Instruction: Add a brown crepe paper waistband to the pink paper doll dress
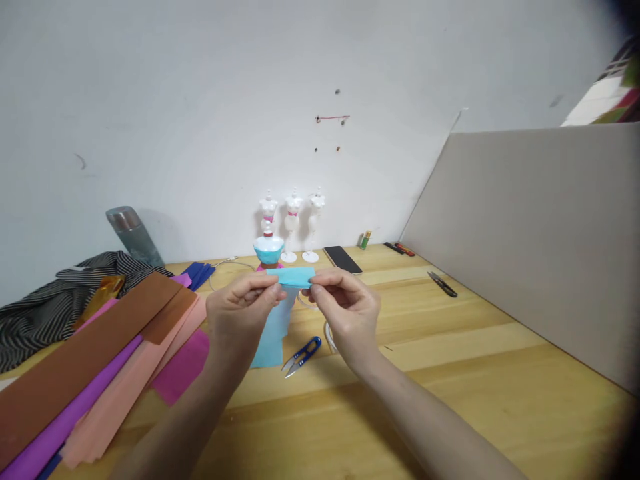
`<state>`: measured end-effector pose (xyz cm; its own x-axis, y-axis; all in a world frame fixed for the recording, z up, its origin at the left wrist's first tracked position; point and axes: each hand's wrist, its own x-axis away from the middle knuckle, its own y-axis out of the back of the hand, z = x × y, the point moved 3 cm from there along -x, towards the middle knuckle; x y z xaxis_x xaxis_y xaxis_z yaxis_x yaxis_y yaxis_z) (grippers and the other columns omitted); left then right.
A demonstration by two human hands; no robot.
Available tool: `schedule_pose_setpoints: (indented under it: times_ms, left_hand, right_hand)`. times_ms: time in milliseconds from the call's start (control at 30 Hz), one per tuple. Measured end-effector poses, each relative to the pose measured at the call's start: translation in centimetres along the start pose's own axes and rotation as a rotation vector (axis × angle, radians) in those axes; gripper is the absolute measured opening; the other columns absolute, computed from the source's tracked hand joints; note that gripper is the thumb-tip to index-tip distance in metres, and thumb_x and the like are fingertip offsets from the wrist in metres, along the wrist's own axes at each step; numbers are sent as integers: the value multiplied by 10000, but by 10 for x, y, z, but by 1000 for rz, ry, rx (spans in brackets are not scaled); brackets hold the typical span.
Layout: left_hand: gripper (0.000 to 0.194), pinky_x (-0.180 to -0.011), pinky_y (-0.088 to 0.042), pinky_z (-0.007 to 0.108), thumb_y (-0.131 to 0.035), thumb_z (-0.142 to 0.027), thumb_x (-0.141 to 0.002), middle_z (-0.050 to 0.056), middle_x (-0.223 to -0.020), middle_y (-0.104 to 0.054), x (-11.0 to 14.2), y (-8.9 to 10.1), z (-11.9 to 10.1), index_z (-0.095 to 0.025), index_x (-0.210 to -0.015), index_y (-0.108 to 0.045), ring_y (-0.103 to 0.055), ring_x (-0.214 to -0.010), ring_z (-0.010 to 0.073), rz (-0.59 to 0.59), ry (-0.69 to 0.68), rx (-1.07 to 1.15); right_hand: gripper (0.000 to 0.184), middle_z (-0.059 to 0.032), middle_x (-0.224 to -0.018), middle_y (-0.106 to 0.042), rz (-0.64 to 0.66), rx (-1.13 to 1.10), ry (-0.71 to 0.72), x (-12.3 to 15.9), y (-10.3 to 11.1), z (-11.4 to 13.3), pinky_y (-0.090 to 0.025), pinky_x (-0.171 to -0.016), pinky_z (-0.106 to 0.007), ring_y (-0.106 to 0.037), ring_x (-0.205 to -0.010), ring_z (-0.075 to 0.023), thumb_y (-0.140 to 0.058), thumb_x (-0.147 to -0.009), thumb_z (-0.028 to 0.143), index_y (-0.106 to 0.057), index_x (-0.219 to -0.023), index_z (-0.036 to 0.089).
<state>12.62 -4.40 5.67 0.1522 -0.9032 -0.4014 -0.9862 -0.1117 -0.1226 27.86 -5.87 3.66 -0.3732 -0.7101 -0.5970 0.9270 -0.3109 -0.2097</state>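
A small strip of light blue crepe paper (295,275) is stretched level between my two hands above the table. My left hand (245,300) pinches its left end, and my right hand (347,307) pinches its right end. Behind the strip stands a small white dress form (269,245) wrapped in blue and brown; its lower part is hidden. More light blue paper (269,347) lies on the table below my hands. Blue-handled thread snips (303,355) rest just right of that paper, blades pointing toward the lower left.
Several coloured paper strips (95,360) pile up at left, beside a striped cloth (30,313) and a bottle (133,233). White dress forms (293,217), a black phone (343,260) and a small green bottle (365,240) stand or lie near the wall. Dark snips (442,284) lie by the right partition (530,233).
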Motion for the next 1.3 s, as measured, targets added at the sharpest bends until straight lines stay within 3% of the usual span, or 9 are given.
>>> schedule_pose_setpoints:
  times_ms: [433, 933, 1300]
  left_hand:
    - [36, -544, -572, 213, -724, -163, -640, 1, -564, -717, 1, 0, 0, -173, -672, -735, -689, -532, 145, 71, 11, -18]
    - [52, -592, -610, 262, -711, -170, -656, 0, -567, -716, 5, -2, -4, -161, -707, -718, -704, -554, 161, 16, 70, 4]
    - [77, -514, -582, 217, -733, -142, -589, -4, -537, -704, 1, -2, 0, -154, -664, -719, -688, -501, 152, 19, 59, 78]
  right_hand:
    - [69, 7, -627, -609, 3, -6, -12, -1, -1, 2, -520, -541, -270, -603, -559, -131, -621, -693, 139, -604, -648, 188]
    - [49, 20, -613, -616, -6, -30, -34, 0, -2, -2, -545, -530, -276, -627, -536, -135, -652, -710, 165, -619, -687, 194]
    - [59, 26, -620, -619, -26, -28, 18, 2, -1, -6, -528, -519, -257, -631, -527, -127, -650, -738, 140, -654, -756, 196]
